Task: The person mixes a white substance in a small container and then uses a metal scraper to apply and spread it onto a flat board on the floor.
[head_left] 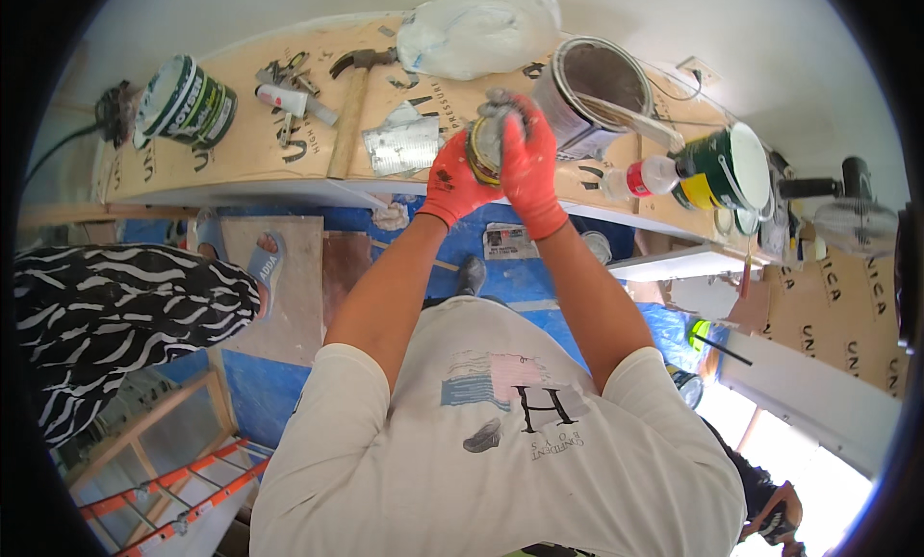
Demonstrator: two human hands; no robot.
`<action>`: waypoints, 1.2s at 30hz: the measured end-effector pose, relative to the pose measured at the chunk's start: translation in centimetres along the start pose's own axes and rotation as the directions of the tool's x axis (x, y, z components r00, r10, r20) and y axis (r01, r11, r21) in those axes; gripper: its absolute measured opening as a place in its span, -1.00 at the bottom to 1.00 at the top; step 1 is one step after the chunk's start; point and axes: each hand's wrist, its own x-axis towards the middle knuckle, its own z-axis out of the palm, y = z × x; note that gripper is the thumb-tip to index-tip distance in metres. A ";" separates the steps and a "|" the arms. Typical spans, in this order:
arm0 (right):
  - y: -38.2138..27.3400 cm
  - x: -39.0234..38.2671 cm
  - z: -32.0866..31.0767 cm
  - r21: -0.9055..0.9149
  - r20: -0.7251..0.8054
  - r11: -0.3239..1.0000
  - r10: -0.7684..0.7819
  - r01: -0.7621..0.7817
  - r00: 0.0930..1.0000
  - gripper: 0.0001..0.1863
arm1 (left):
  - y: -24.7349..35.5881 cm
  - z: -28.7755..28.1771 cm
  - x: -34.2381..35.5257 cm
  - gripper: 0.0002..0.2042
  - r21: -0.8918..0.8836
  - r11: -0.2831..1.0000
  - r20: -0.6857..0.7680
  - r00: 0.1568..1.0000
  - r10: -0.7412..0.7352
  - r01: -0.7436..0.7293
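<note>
A small round tin [478,155] with a yellowish rim is between my two hands above the counter's front edge. Both wear coral-red gloves with grey-coated fingers. My left hand [456,184] is closed round the tin's lower left side. On its right and far side, my right hand [532,158] is closed with bent fingers over the top, hiding much of the tin. Left of the hands, thin metal scraper plates [404,143] lie on the counter. Just beyond my right hand stands a large open grey paint can [602,81], with a stick or brush handle [630,122] across it.
The covered counter [241,167] also holds a claw hammer [354,110], a green-labelled bucket [188,105], a plastic bag [479,33], a bottle [653,176], a white-lidded green bucket [722,167] and a fan [852,220]. A person in patterned trousers [135,316] is at left, near an orange ladder [183,499].
</note>
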 end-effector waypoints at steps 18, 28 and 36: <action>-4.0 4.0 1.6 0.057 -0.273 0.985 0.171 -0.161 0.947 -0.47 | -4.1 -3.8 2.8 0.23 0.269 0.926 0.405 0.904 0.139 -0.263; -2.5 5.3 1.9 0.113 -0.245 0.974 0.221 -0.199 0.944 -0.42 | -4.7 -3.5 2.8 0.21 0.315 0.902 0.375 0.912 0.166 -0.294; -0.2 5.0 0.2 -0.069 -0.374 0.903 0.371 -0.424 0.850 -0.39 | -4.4 -3.6 2.9 0.18 0.380 0.887 0.420 0.903 0.088 -0.263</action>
